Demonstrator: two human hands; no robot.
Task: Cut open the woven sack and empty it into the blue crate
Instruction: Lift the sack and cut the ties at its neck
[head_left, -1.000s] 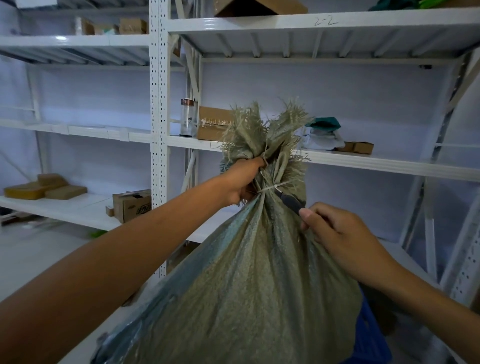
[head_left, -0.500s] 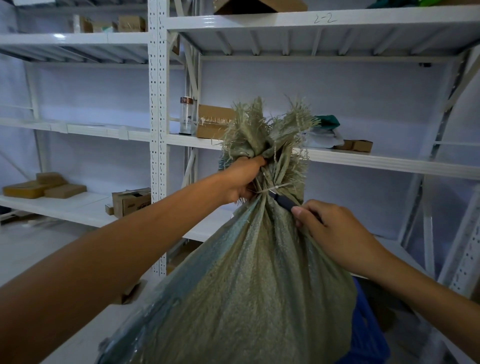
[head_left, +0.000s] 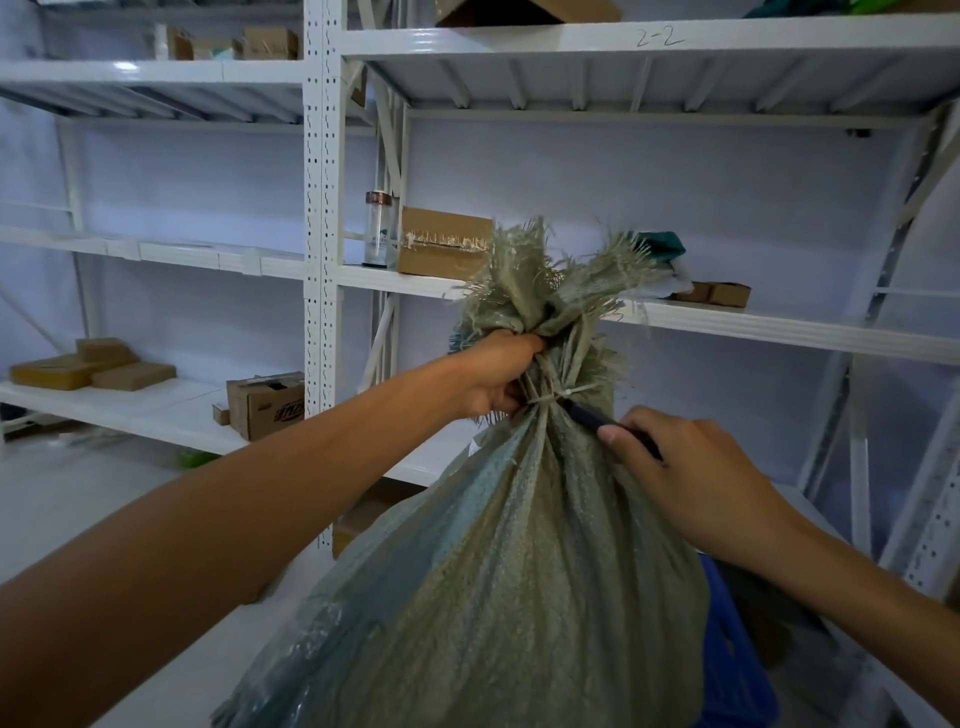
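Observation:
A full grey-green woven sack (head_left: 519, 571) stands upright before me, its frayed neck bunched and bound by a pale tie (head_left: 550, 397). My left hand (head_left: 498, 376) grips the neck just above the tie. My right hand (head_left: 691, 478) holds a dark cutter (head_left: 587, 415) whose tip touches the tie from the right. A corner of the blue crate (head_left: 732, 654) shows behind the sack at lower right; most of it is hidden.
White metal shelving (head_left: 322, 208) fills the wall behind. It carries cardboard boxes (head_left: 441, 241), a clear jar (head_left: 379, 228), flat brown packets (head_left: 88, 364) at left, and folded cloth (head_left: 670, 254). Pale floor lies at lower left.
My right hand and the cutter moved left and up, bringing the tip against the tie. My left hand keeps its grip on the neck.

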